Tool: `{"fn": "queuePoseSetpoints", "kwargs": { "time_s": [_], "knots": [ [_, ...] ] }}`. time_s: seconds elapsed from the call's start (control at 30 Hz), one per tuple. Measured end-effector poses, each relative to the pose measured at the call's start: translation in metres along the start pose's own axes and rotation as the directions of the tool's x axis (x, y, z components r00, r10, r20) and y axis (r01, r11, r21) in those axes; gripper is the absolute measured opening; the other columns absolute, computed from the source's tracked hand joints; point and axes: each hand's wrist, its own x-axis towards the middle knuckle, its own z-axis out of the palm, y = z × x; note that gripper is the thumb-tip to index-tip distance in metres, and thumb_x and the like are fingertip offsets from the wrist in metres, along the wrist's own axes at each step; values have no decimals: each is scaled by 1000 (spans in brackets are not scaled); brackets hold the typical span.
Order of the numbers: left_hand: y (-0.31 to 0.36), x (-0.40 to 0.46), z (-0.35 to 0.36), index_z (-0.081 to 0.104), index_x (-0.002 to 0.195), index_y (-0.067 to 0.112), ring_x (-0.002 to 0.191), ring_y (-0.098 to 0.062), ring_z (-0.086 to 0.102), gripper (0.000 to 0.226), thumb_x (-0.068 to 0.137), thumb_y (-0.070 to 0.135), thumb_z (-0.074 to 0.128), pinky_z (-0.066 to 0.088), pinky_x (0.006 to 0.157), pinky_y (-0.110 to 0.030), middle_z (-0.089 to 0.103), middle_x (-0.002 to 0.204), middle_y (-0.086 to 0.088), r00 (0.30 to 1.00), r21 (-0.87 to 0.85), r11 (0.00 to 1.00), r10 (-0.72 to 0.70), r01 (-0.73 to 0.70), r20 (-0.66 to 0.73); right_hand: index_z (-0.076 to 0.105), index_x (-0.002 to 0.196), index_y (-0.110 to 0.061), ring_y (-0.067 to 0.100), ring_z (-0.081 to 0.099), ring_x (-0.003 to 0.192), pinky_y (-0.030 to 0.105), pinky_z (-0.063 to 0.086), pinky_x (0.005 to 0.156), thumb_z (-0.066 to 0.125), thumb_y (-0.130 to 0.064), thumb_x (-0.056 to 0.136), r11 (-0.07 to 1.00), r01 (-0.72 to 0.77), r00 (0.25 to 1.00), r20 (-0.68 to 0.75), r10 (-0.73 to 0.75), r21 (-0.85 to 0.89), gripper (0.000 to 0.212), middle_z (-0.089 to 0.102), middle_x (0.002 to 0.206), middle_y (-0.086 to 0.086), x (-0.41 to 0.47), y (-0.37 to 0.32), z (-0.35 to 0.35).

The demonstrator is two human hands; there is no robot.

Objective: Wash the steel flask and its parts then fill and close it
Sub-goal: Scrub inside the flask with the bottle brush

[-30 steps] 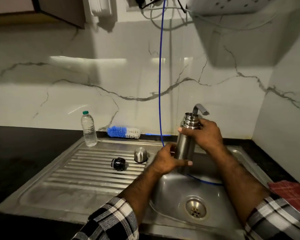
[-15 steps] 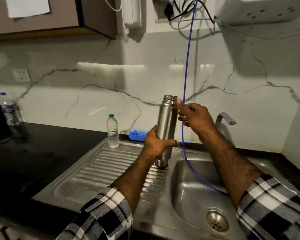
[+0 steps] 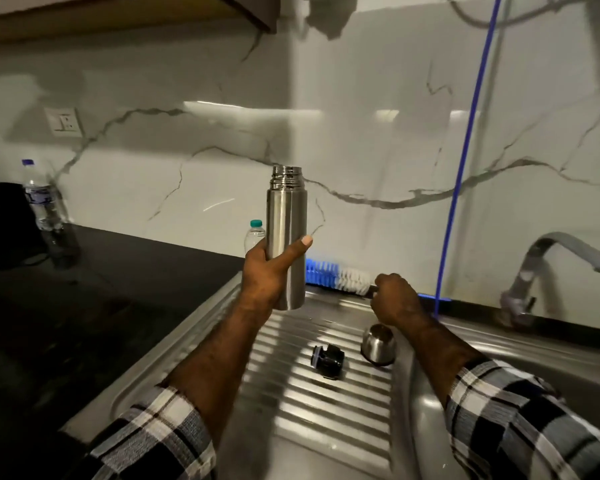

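Left hand (image 3: 267, 271) grips upright flask (image 3: 286, 233); right hand (image 3: 397, 299) grasps brush (image 3: 336, 276).

A home kitchen: a steel sink (image 3: 568, 372) with ribbed drainboard (image 3: 326, 393), a tap (image 3: 548, 258), a dark counter (image 3: 84, 306), a marble-look backsplash (image 3: 361, 150), and a cabinet (image 3: 118, 15) overhead.

Two hands are seen, left (image 3: 269, 271) and right (image 3: 394, 299). Two plastic bottles are counted: one far left (image 3: 44, 209), one behind the flask (image 3: 254, 233). One flask (image 3: 286, 237), one brush (image 3: 336, 277), one cup (image 3: 378, 344), one stopper (image 3: 328, 356) and one tap (image 3: 548, 261) are counted.
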Motion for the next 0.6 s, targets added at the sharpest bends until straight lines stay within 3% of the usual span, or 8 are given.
{"fn": "queuePoseSetpoints", "kwargs": {
  "time_s": [0.07, 0.33, 0.47, 0.6],
  "knots": [
    [-12, 9, -7, 74, 114, 24, 92, -24, 79, 71, 60, 67, 93, 66, 81, -46, 81, 96, -3, 1000, 9, 1000, -13, 13, 0, 61, 127, -10, 38, 62, 119, 40, 50, 99, 62, -22, 95, 987, 26, 1000, 10, -24, -162, 34, 62, 129, 16, 15, 0, 14],
    [-42, 18, -22, 65, 130, 23, 100, -33, 77, 75, 64, 50, 92, 65, 83, -50, 77, 112, -11, 999, -12, 999, 32, -32, 37, 64, 123, -22, 27, 65, 115, 40, 50, 94, 58, -20, 96, 838, 54, 994, -54, -99, -543, 27, 65, 123, 3, 26, 10, 17],
    [-33, 7, -24, 65, 130, 22, 101, -39, 76, 69, 67, 38, 89, 64, 86, -58, 77, 111, -15, 1000, -34, 999, -5, 6, 17, 67, 123, -21, 28, 68, 111, 39, 54, 91, 56, -19, 99, 901, 24, 999, -31, -41, -432, 27, 66, 121, 4, 12, 8, 2],
    [-15, -8, -22, 68, 118, 16, 93, -46, 76, 58, 64, 27, 85, 64, 82, -61, 78, 99, -21, 1000, -31, 1000, -1, 2, 6, 67, 118, -14, 33, 69, 109, 40, 56, 88, 59, -16, 97, 974, -9, 989, -148, -26, -225, 23, 65, 119, 9, -3, -8, -28]
  ]
}}
